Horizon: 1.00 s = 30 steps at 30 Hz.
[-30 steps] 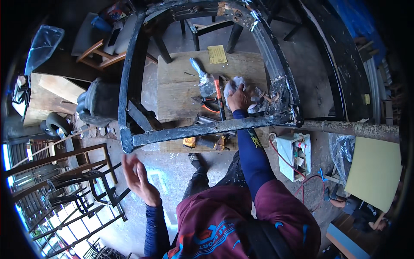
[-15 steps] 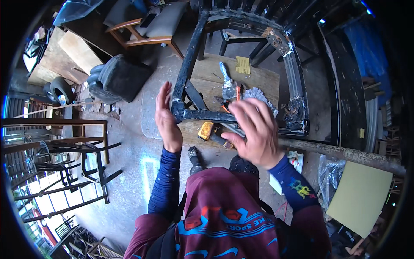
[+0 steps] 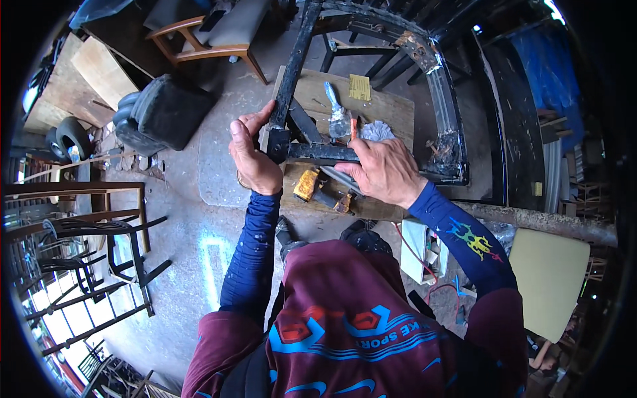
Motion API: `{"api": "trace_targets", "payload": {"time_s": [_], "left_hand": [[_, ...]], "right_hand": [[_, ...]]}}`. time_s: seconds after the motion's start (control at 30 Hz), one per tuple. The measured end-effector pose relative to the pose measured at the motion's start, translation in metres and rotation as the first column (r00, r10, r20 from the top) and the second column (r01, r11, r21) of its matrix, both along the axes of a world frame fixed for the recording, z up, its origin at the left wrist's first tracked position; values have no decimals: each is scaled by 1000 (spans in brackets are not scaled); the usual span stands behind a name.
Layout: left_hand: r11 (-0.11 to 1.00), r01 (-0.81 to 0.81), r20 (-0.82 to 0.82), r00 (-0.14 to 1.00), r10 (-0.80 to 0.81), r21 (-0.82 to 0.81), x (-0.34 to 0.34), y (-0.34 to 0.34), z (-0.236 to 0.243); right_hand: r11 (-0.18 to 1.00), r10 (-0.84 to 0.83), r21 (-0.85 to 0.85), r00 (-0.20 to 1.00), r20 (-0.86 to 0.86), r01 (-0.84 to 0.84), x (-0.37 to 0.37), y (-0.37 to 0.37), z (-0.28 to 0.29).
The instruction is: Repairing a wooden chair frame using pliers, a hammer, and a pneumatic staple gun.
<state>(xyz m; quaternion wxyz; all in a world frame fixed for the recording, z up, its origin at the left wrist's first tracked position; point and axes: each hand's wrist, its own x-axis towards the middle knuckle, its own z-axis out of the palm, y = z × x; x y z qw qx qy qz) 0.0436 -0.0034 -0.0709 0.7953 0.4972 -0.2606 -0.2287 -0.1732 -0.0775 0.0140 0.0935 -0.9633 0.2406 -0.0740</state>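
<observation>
Your right hand (image 3: 390, 171) was clamped on the near rail of the black wooden frame (image 3: 317, 152), with the fingers bent over its far side and the thumb lying along the side nearest you. Your left hand (image 3: 257, 159) was set against the frame's near left corner from outside, its thumb raised apart from the forefinger, which reached the side rail; the other fingers seemed to be hidden behind the corner, so I couldn't tell how tightly that hand closed. The frame was in front of you, above the wooden table (image 3: 393, 99), where a blue-handled scraper (image 3: 334, 99) lay near a crumpled whitish cloth (image 3: 378, 131). A yellow-and-black tool (image 3: 306, 184) lay nearer you.
</observation>
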Motion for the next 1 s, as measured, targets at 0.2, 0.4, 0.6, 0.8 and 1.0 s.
{"api": "trace_targets", "payload": {"time_s": [0.2,0.4,0.6,0.8,1.0], "left_hand": [[996,-85,390,918,79,-3,-7,12,-2],[958,-261,425,886,187,121,-45,19,6],[936,-332,458,854,245,120,-42,11,6],[937,-340,495,830,259,80,-42,7,0],[932,-358,458,838,296,52,-36,3,-12]], "right_hand": [[999,-32,12,985,-167,34,5,0,9],[998,-69,-5,995,-78,68,3,7,3],[998,-53,-23,995,-81,52,1,5,4],[1000,-15,-18,986,-169,12,-2,-6,10],[984,9,-169,930,368,58,-37,96,1]]}}
